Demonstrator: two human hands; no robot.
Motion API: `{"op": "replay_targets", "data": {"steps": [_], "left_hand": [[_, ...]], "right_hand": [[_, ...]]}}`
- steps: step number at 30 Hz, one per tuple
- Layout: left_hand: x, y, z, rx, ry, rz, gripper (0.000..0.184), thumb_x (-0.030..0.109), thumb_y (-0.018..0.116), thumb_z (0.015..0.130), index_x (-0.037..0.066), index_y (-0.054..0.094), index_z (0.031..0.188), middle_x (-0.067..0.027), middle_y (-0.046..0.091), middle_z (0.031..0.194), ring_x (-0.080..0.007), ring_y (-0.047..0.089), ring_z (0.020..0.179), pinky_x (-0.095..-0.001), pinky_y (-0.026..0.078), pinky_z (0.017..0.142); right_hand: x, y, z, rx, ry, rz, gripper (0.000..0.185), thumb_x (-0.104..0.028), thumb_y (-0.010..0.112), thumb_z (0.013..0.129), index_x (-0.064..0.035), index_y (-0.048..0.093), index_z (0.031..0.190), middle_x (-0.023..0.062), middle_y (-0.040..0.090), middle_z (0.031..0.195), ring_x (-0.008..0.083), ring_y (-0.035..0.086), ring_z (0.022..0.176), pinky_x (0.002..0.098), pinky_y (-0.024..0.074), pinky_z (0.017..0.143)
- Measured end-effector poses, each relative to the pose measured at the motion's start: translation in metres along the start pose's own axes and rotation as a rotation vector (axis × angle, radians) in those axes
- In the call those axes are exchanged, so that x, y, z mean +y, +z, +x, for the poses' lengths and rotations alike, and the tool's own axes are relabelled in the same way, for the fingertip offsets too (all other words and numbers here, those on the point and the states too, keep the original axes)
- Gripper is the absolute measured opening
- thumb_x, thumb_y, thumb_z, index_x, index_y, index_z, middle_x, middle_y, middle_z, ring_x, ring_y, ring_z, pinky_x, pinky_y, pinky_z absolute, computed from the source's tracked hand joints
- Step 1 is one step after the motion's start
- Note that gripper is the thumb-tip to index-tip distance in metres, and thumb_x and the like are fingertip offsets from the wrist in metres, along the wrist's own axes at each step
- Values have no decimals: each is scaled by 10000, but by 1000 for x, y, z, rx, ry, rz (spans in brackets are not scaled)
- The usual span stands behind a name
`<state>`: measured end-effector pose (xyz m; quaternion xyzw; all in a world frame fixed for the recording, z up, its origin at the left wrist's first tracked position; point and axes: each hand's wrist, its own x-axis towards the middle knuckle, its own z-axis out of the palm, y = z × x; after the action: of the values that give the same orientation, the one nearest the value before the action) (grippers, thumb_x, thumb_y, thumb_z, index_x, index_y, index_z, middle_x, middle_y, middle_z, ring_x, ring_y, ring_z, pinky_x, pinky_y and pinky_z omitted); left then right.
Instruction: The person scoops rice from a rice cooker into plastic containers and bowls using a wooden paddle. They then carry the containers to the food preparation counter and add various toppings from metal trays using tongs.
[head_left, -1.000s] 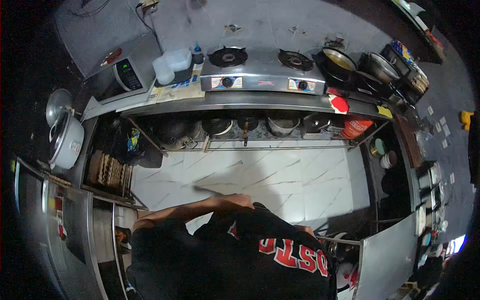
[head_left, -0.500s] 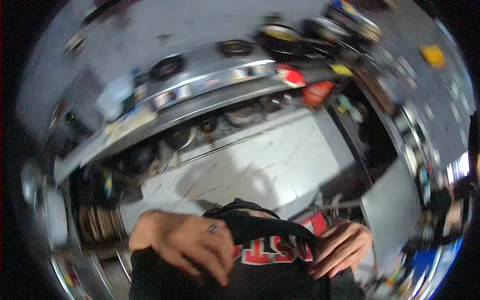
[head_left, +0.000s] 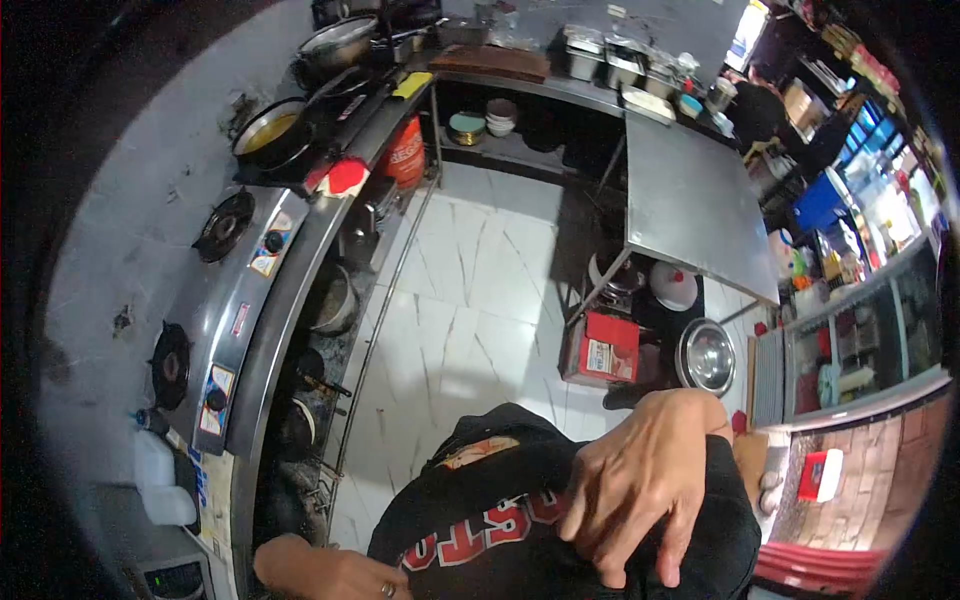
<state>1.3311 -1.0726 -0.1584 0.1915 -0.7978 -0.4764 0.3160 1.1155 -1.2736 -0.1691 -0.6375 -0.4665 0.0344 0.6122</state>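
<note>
Since the earlier frame, the view has turned right, placing the two-burner stove [head_left: 240, 318] at left, and the left hand [head_left: 335, 576] has dropped to the near edge, where it is partly cut off. Its fingertips are hidden; its grip cannot be determined. The right hand [head_left: 640, 490] is positioned over the right part of the black shirt [head_left: 530, 570] worn by the person, at near centre, with fingers bent downward and slightly apart; contact with the fabric cannot be confirmed. Beyond the right hand, a red box [head_left: 606, 350] and a round metal basin [head_left: 707, 357] stand near the steel table [head_left: 690, 190]. A pan [head_left: 268, 132] containing yellow liquid sits at far left.
</note>
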Motion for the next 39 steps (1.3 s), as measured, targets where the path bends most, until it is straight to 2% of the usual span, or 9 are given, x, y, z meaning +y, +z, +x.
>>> {"op": "replay_targets", "data": {"steps": [4,6,8,16,19,24,27,31,39], "left_hand": [[-24,-30,9,-59,57,-11,210,163,616,839,12,595,982,-118,561,945,-272,563,834,-367,470,703],[-39,-45,21,-91,77,-19,212,164,614,840,13,590,987,-119,555,955,-271,557,843,-368,469,709],[-58,-60,35,-110,102,-35,215,165,611,840,14,586,991,-120,549,965,-271,551,853,-369,468,716],[-131,-142,127,-211,188,-116,225,167,600,843,18,567,1009,-125,524,1003,-271,527,890,-374,463,743],[-153,-179,163,-256,212,-131,229,168,596,844,20,561,1016,-127,515,1017,-271,518,904,-375,461,752],[-186,-232,200,-289,234,-152,236,169,589,846,23,549,1027,-130,499,1041,-271,503,928,-378,458,769],[-204,-260,207,-263,247,-158,241,170,585,847,25,542,1034,-132,490,1055,-271,495,942,-380,456,779],[-230,-301,209,-255,268,-181,247,171,579,848,27,533,1043,-134,478,1074,-271,483,961,-382,454,792],[-270,-395,206,-290,330,-220,259,173,568,851,32,515,1061,-139,453,1112,-271,459,999,-387,449,819]], "right_hand": [[-21,-7,-8,-13,0,-217,300,-298,436,950,-58,470,774,45,418,635,232,455,619,339,365,515],[-37,-11,-18,-37,-35,-116,239,-228,497,934,-91,620,1086,79,636,873,165,558,819,207,416,302],[-45,-9,-25,206,-133,-347,106,-150,548,877,-78,619,907,28,606,800,87,549,703,146,346,294],[-111,-86,-113,148,86,-451,80,-137,561,840,-95,605,788,21,595,775,78,553,630,169,348,322],[-114,-113,-142,255,-47,-712,78,-115,570,787,-123,616,726,34,608,776,81,562,544,204,379,365],[-141,-158,-167,185,-116,-664,210,-141,499,838,-66,586,663,23,545,614,178,539,517,277,350,416],[-155,-176,-165,171,-45,-530,188,-158,526,798,-39,615,683,62,569,643,188,559,532,290,401,437],[-145,-208,-143,-59,63,-738,181,-163,522,814,-71,664,749,28,596,638,180,596,573,311,471,481],[-118,-294,-145,47,125,-691,166,-172,543,805,-75,666,750,30,610,649,180,604,580,321,477,493]]}}
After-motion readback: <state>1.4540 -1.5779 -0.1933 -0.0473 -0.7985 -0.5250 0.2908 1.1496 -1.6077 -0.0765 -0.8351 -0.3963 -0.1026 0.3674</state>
